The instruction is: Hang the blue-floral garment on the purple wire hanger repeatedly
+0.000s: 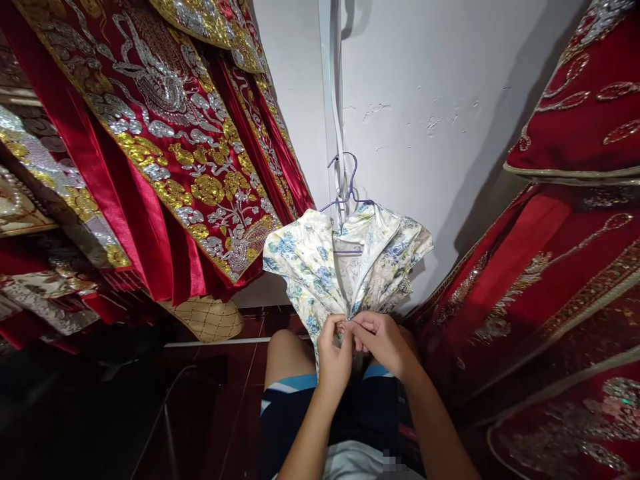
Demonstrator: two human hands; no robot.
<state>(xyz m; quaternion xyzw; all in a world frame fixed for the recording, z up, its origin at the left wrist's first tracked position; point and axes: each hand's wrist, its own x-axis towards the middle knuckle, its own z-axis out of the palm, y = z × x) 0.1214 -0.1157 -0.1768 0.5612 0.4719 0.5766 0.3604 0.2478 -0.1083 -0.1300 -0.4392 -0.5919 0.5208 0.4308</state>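
A short-sleeved floral dress or blouse (313, 267), cream with blue and green flowers, hangs from a purple hanger (352, 183). Its front lies open in a V from the collar down to my hands. My left hand (336, 343) is closed on the left front edge at the bottom of the V. Right beside it, my right hand (377, 337) pinches the other front edge. The fingertips of both hands nearly meet. Whatever small fastening may lie between them is hidden by the fingers.
Red gowns with gold and silver embroidery (207, 190) hang at the left. More red beaded garments (530, 267) hang at the right. A pale strap or pole (331, 87) runs down the scuffed white wall (425, 80) to the hanger. Below is a dark tiled floor (220, 393).
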